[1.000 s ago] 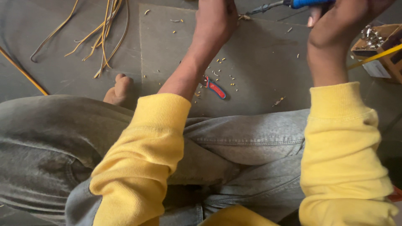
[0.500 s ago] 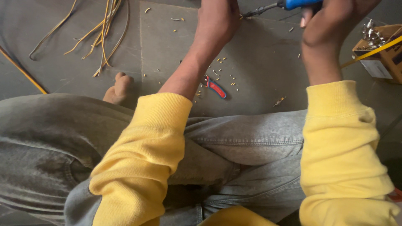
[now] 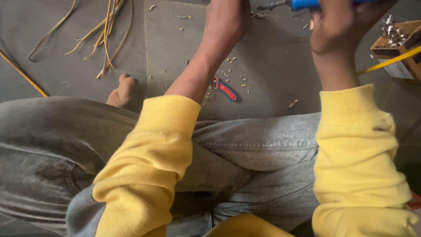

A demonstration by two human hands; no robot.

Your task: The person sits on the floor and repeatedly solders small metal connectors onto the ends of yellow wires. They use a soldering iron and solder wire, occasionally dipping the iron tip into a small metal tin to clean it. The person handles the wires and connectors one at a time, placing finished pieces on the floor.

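Person sits on a grey floor (image 3: 280, 57), seen from the head camera, legs in grey jeans (image 3: 245, 145), yellow sleeves (image 3: 149, 158) on both arms. Both hands are raised at the top edge of the view, partly cut off.

Right hand (image 3: 340, 30) is closed around the blue handle of a screwdriver (image 3: 302, 4); the metal shaft points left toward the left hand. Handle mostly hidden under the fingers and the frame edge.

Left hand (image 3: 228, 19) is at top centre, back of the hand to the camera, fingers curled away and out of sight. Cannot tell whether it grips anything, or how far it is closed. The screwdriver tip ends just beside it.

On the floor below the left forearm lie pliers (image 3: 226, 89) with red and blue grips, partly hidden by the arm. Small yellow wire bits (image 3: 232, 59) are scattered around them. Top left: a bundle of yellow and brown wires (image 3: 107, 35), loose and spread out. A bare foot (image 3: 125, 90) pokes out beside the left knee. Top right: a cardboard box (image 3: 397, 41) with metal screws inside, a yellow strip (image 3: 390, 62) running across its front.
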